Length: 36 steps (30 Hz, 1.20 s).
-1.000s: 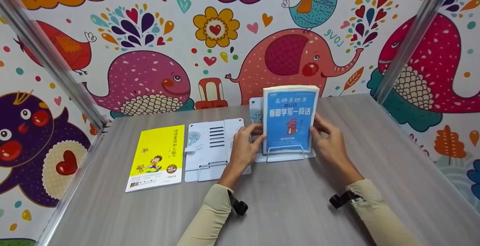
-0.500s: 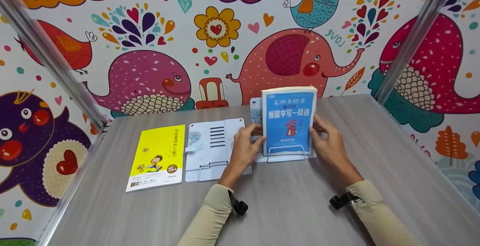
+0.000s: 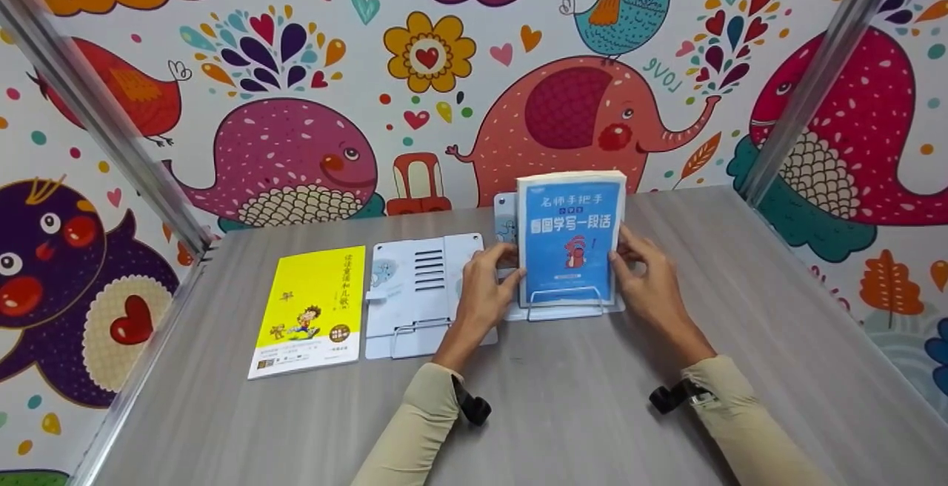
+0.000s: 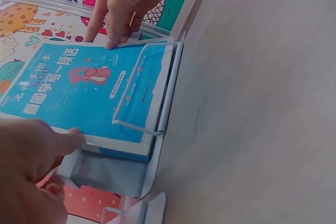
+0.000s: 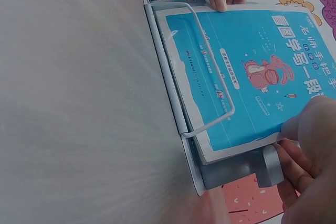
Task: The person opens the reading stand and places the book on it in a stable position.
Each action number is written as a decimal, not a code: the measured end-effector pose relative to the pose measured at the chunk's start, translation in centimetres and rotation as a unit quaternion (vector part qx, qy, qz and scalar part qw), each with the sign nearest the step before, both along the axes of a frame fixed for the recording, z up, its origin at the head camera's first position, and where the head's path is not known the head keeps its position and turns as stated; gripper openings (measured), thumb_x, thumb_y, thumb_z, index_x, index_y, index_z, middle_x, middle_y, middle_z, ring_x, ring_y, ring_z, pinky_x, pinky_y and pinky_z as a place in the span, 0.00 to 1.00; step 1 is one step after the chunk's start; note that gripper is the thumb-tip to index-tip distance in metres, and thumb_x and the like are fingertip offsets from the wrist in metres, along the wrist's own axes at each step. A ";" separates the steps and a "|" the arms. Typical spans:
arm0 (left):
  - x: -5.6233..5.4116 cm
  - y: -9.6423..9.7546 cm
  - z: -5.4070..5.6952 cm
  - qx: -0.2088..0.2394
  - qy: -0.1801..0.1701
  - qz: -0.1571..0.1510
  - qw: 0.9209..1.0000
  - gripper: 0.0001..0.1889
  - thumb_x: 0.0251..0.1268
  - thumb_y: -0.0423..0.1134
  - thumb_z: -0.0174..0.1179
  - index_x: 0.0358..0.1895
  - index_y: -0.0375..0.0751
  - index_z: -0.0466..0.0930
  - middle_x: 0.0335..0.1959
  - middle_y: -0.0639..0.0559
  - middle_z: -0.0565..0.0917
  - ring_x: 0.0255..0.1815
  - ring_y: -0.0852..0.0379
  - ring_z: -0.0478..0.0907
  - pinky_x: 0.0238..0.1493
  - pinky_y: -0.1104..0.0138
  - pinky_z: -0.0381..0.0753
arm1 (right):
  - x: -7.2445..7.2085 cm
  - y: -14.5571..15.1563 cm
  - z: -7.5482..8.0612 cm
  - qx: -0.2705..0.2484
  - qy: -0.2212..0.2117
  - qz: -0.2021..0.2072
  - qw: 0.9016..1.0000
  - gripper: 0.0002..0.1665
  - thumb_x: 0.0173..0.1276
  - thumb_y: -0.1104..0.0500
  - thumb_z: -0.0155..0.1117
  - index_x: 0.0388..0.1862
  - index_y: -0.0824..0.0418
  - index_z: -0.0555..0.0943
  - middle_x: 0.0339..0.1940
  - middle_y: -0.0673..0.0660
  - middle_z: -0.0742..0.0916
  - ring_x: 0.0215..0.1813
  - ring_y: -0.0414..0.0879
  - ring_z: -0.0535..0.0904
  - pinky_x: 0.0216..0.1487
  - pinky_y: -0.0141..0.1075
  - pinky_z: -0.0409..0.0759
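Observation:
A thick blue book point(image 3: 569, 249) stands leaning back on a white book stand point(image 3: 505, 212), behind the stand's wire holder point(image 4: 122, 106). My left hand point(image 3: 485, 290) grips the book's left edge. Its thumb lies at the border of the cover, with the fingers behind at the stand's backboard. On the opposite edge my right hand point(image 3: 652, 286) does the same. Its thumb point(image 5: 294, 128) touches the cover and its fingers curl behind, beside the stand's side tab point(image 5: 269, 166). Most of the stand's backboard is hidden by the book.
A second white book stand point(image 3: 411, 301), with slots and a wire holder, lies left of the upright one, close to my left forearm. Beyond it lies a yellow book point(image 3: 315, 308). A patterned wall point(image 3: 422, 123) and metal posts point(image 3: 111, 108) bound the grey table point(image 3: 548, 412).
The blue book has settled slightly down and to the left on its stand, its lower edge now deeper behind the wire holder. Both hands have kept their places at its sides.

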<state>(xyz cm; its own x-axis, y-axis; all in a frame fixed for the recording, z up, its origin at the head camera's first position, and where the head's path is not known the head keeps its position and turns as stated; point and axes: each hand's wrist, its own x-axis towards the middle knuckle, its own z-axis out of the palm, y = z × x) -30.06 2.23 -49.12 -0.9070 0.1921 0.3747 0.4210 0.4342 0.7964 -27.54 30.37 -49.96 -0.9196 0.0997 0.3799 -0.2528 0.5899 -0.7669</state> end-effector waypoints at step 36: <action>0.5 0.1 -0.3 -0.020 0.035 0.047 0.998 0.19 0.68 0.35 0.76 0.60 0.40 0.87 0.54 0.47 0.86 0.57 0.53 0.85 0.65 0.60 0.86 | -0.3 -0.4 -0.2 0.012 0.023 -0.020 0.999 0.36 0.81 0.59 0.67 0.84 0.53 0.68 0.51 0.61 0.84 0.55 0.52 0.81 0.64 0.41 0.79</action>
